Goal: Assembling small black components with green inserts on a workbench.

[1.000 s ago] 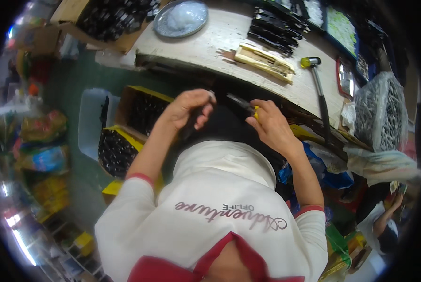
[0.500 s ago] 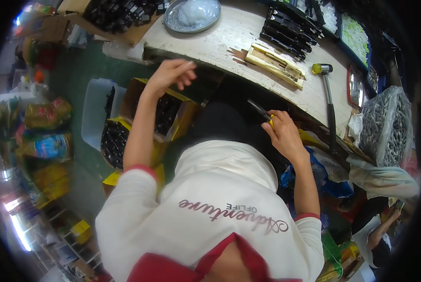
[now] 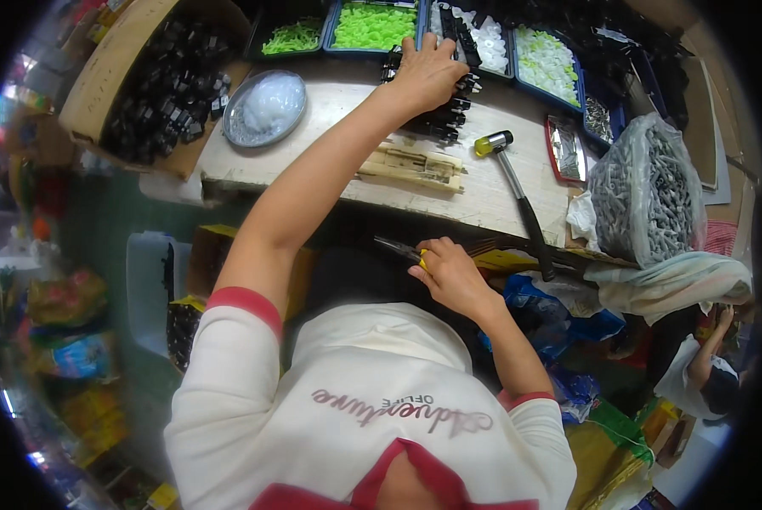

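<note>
My left hand (image 3: 432,75) reaches across the bench with its fingers bent down around a long black plastic part (image 3: 391,63) in a row of similar parts. Its palm and forearm hide much of that row. Low by my lap, in front of the bench edge, my right hand (image 3: 456,274) is closed on yellow-handled pliers (image 3: 398,247). Their slim dark jaws point left; most of the handle is hidden in my fist. A worn cream-coloured fixture (image 3: 419,167) lies near the bench's front edge, partly behind my left forearm.
A yellow-headed mallet (image 3: 517,200) lies right of the fixture. Left stand a round metal dish (image 3: 238,136) and a carton of black pieces (image 3: 83,110). Bins of green pieces (image 3: 372,25) line the back. A bag of grey parts (image 3: 653,191) stands at right.
My left hand has gone from above the boxes beside my lap to the black parts at the back of the bench. My right hand still holds the pliers; the view has shifted.
</note>
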A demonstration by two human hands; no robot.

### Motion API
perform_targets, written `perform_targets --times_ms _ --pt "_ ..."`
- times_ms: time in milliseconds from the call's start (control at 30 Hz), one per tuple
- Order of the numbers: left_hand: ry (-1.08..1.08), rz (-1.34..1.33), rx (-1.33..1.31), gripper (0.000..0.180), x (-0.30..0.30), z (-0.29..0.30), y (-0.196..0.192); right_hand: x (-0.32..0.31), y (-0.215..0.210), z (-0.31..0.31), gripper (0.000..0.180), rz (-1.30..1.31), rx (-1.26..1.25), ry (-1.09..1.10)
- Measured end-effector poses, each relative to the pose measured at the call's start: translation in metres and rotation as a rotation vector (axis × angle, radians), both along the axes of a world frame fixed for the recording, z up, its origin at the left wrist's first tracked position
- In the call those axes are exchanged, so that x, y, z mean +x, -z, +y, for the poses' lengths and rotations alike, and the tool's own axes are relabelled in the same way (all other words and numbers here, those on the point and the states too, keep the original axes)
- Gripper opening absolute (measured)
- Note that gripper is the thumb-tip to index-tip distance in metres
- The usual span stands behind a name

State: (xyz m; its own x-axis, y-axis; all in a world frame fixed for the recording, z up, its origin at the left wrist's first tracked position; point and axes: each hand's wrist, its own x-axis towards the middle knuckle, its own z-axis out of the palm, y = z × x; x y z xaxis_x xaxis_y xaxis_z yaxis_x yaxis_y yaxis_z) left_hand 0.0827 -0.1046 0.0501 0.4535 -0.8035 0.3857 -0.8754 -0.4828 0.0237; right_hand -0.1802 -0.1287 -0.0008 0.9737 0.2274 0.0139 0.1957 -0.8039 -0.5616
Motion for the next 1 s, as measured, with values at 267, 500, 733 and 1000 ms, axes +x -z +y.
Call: perform_targets --times_ms 267,500,733,1000 --pt "0.086 0.433 -0.745 0.01 0.01 0.057 -0.029 0.002 -0.005 -0.004 0.025 -0.039 0.065 0.041" --pt "0.072 1.725 -1.036 0.028 -0.1 0.15 0.01 0.018 -0.01 -0.001 0.026 -0.104 0.391 0.217" --pt "-0.143 1.393 -0.771 0.024 -0.157 0.162 0.031 0.024 -0.019 0.011 0.026 -0.071 0.356 0.131" --pt "-0.168 1.227 -0.713 0.022 -0.165 0.163 0.032 0.02 -0.033 0.013 0.023 -0.017 0.275 0.134"
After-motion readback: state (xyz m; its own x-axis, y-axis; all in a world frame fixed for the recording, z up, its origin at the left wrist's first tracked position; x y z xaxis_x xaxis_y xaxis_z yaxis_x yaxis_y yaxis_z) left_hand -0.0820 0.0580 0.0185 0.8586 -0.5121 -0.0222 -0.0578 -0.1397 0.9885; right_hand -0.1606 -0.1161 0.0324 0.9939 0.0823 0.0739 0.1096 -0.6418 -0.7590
